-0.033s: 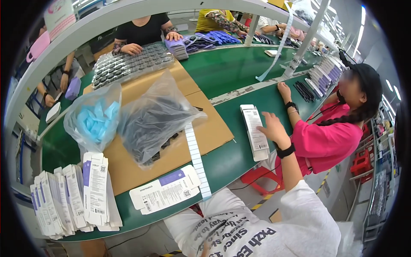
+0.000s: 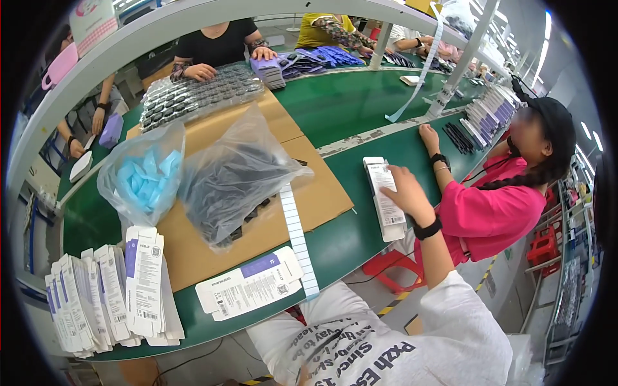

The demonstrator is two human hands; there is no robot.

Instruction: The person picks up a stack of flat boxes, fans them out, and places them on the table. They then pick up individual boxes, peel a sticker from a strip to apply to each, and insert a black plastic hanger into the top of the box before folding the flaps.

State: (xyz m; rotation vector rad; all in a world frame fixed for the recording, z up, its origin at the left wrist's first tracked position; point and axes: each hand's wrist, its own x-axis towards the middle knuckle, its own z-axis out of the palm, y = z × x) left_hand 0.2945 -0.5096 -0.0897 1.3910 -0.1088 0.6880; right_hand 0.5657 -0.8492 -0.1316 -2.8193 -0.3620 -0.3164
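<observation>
My right hand (image 2: 411,198) reaches in from the lower right, a dark band around its wrist. Its fingers are stretched out and rest on the upper face of a flattened white carton (image 2: 388,214), which lies on the green table with what looks like others beneath it. Nothing is gripped in that hand. My left hand does not show. Near my lap, a flat white and purple carton (image 2: 251,283) lies alone, with a strip of white labels (image 2: 298,235) close to its right end.
Flattened cartons (image 2: 143,283) stand bunched at the near left. Clear bags of blue pieces (image 2: 149,177) and dark items (image 2: 241,186) sit on and beside cardboard (image 2: 325,193). A co-worker in pink (image 2: 486,212) sits close on my right; a red stool (image 2: 389,269) stands below.
My right hand has moved slightly left and down, so its fingers now lie over the carton's face. The cartons and bags have stayed in place.
</observation>
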